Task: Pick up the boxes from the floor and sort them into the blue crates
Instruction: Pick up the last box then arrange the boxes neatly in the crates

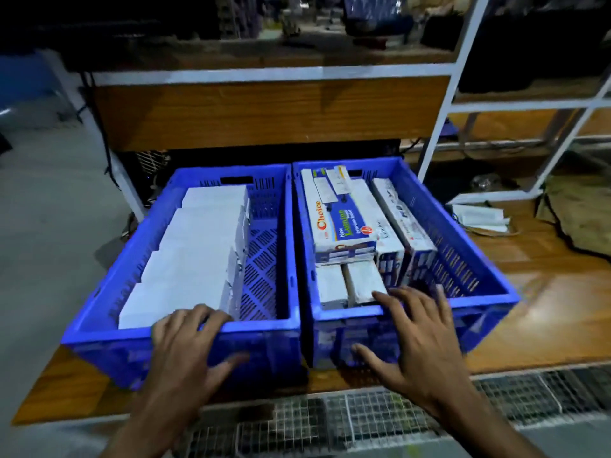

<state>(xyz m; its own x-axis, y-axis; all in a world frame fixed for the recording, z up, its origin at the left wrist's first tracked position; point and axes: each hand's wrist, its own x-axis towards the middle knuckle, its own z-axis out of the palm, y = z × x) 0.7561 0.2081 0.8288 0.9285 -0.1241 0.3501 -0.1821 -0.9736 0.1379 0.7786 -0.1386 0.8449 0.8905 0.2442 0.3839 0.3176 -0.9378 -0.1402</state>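
Head view is showing both hands at the near walls of two blue crates. Left hand [185,345] is resting with its fingers [201,314] curled over the near rim of the left crate [99,302], thumb spread against the outer wall; it is gripping that rim. Right hand [420,348] is lying with straight, spread fingers [410,304] across the near rim of the right crate [489,285], thumb pointing along the outer wall; the hand is open and holding nothing.

Just beyond the left fingers, a row of plain white boxes [198,246] is filling the left side of the left crate, while the mesh floor to their right is showing bare. Just beyond the right fingers, printed boxes [390,226] are lying lengthwise in the right crate, with one labelled box [340,223] stacked on top at the left.

Both crates are sitting side by side, touching, on a wooden table [529,292]. Papers [479,216] are lying on it, right of the crates. Wire mesh [363,421] is running beneath the wrists.
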